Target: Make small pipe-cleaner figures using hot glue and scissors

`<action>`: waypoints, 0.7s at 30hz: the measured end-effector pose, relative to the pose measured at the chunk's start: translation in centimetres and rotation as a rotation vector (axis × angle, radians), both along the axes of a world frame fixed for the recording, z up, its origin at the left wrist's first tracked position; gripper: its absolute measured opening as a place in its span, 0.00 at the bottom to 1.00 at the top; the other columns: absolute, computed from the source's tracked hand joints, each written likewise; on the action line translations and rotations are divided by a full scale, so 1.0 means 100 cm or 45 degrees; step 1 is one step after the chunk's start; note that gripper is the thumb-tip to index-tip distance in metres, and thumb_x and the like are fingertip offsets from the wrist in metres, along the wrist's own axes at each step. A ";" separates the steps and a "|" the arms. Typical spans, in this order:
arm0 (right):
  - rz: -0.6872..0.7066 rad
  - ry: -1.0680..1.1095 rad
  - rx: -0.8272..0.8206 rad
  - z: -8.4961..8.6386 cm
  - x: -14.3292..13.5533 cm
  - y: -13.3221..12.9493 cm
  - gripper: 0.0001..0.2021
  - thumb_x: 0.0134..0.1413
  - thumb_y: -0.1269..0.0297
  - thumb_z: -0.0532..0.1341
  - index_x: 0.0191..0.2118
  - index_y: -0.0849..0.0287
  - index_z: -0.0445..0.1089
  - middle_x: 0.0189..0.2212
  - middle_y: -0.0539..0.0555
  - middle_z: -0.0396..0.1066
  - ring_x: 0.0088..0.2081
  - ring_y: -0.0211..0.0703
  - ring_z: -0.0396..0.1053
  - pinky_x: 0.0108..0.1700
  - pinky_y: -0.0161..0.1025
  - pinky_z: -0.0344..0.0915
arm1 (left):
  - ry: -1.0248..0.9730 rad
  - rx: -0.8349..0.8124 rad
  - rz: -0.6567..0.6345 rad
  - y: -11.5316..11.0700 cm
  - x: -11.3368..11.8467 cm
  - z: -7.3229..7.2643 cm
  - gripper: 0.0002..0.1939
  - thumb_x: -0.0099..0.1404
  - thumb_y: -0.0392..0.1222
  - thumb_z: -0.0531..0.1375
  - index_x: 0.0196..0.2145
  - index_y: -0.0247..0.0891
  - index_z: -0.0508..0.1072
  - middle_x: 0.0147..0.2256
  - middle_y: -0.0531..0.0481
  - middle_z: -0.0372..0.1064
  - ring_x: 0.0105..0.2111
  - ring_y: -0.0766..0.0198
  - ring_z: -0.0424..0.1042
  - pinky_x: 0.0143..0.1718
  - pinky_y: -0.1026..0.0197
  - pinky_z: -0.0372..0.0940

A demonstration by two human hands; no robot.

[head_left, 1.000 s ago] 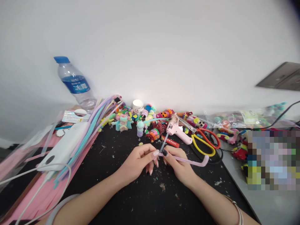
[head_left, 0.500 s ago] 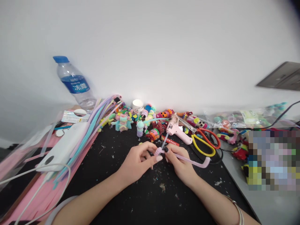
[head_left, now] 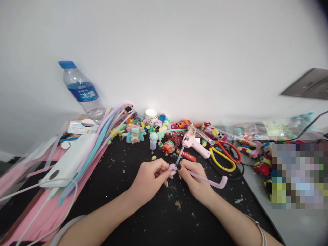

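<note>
Got my left hand (head_left: 151, 177) pinching the curled end of a lilac pipe cleaner (head_left: 214, 184), right hand (head_left: 196, 179) pinching further along, around 5 o'clock on my screen. Pink glue gun (head_left: 196, 147) lies just beyond.

The left hand (head_left: 152, 176) and the right hand (head_left: 196, 176) come together fingertip to fingertip, a narrow gap between them. On the left hand, the index finger (head_left: 162, 164) arches over and the thumb (head_left: 164, 177) reaches toward its tip in a pinch; other fingertips curl below the thumb. The right hand pinches too, its dark-nailed thumb (head_left: 186, 176) angled toward the left fingertips, its remaining fingers partly hidden behind. Behind each hand, the wrist looks nearly straight. The left forearm (head_left: 110, 213) slants back and outward from its hand; the right forearm (head_left: 230, 217) mirrors it on the other side.
</note>
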State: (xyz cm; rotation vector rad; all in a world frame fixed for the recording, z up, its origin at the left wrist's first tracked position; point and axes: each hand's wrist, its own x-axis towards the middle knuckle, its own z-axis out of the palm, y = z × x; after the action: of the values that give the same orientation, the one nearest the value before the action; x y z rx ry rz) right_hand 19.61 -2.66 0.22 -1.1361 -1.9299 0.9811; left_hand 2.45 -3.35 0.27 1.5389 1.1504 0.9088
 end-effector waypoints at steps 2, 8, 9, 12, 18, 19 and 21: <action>-0.002 -0.001 0.005 0.000 0.000 0.000 0.19 0.61 0.60 0.49 0.20 0.59 0.54 0.18 0.46 0.53 0.21 0.34 0.51 0.24 0.33 0.48 | -0.111 -0.121 -0.024 0.000 0.001 0.001 0.08 0.60 0.41 0.58 0.26 0.34 0.70 0.21 0.53 0.68 0.20 0.66 0.70 0.24 0.65 0.64; 0.016 0.044 -0.005 -0.001 0.001 0.000 0.19 0.61 0.60 0.49 0.20 0.59 0.55 0.18 0.46 0.53 0.21 0.34 0.51 0.24 0.33 0.49 | -0.416 -0.390 -0.124 0.003 0.003 0.004 0.11 0.58 0.44 0.60 0.25 0.33 0.69 0.22 0.52 0.70 0.17 0.69 0.68 0.22 0.66 0.64; 0.015 0.055 -0.009 -0.001 0.001 0.000 0.18 0.61 0.59 0.49 0.20 0.59 0.55 0.18 0.46 0.53 0.21 0.34 0.51 0.24 0.33 0.48 | -0.459 -0.423 -0.154 0.003 0.003 0.004 0.11 0.58 0.44 0.60 0.25 0.33 0.68 0.22 0.52 0.71 0.17 0.69 0.68 0.22 0.66 0.63; 0.035 0.088 -0.019 -0.002 0.001 0.000 0.18 0.61 0.58 0.50 0.20 0.59 0.54 0.18 0.46 0.52 0.21 0.34 0.50 0.24 0.33 0.48 | -0.583 -0.518 -0.266 0.003 0.001 0.001 0.12 0.58 0.45 0.60 0.25 0.33 0.66 0.22 0.50 0.71 0.16 0.70 0.68 0.20 0.68 0.63; 0.061 0.106 -0.043 -0.003 0.001 0.001 0.19 0.61 0.56 0.49 0.20 0.59 0.55 0.18 0.46 0.53 0.21 0.34 0.52 0.24 0.33 0.49 | -0.681 -0.590 -0.380 0.004 -0.001 -0.001 0.12 0.60 0.44 0.59 0.26 0.34 0.64 0.22 0.51 0.70 0.17 0.71 0.67 0.20 0.67 0.63; 0.052 0.108 -0.042 -0.003 0.001 0.001 0.20 0.61 0.56 0.49 0.20 0.59 0.56 0.18 0.46 0.53 0.21 0.34 0.52 0.24 0.33 0.49 | -0.640 -0.559 -0.354 0.004 0.000 -0.001 0.12 0.60 0.44 0.59 0.26 0.34 0.64 0.22 0.51 0.70 0.17 0.71 0.67 0.21 0.67 0.64; 0.037 0.102 -0.038 -0.002 0.001 0.001 0.20 0.61 0.56 0.49 0.20 0.59 0.56 0.18 0.46 0.52 0.21 0.34 0.51 0.24 0.33 0.48 | -0.525 -0.462 -0.284 0.005 0.000 0.001 0.11 0.59 0.44 0.60 0.28 0.33 0.66 0.24 0.51 0.70 0.18 0.70 0.67 0.22 0.66 0.64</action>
State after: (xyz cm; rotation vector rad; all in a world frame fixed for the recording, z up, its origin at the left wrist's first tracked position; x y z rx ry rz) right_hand 19.72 -2.53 -0.03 -1.0718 -1.8788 1.0588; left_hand 2.48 -2.81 0.36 1.0937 0.7765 0.7704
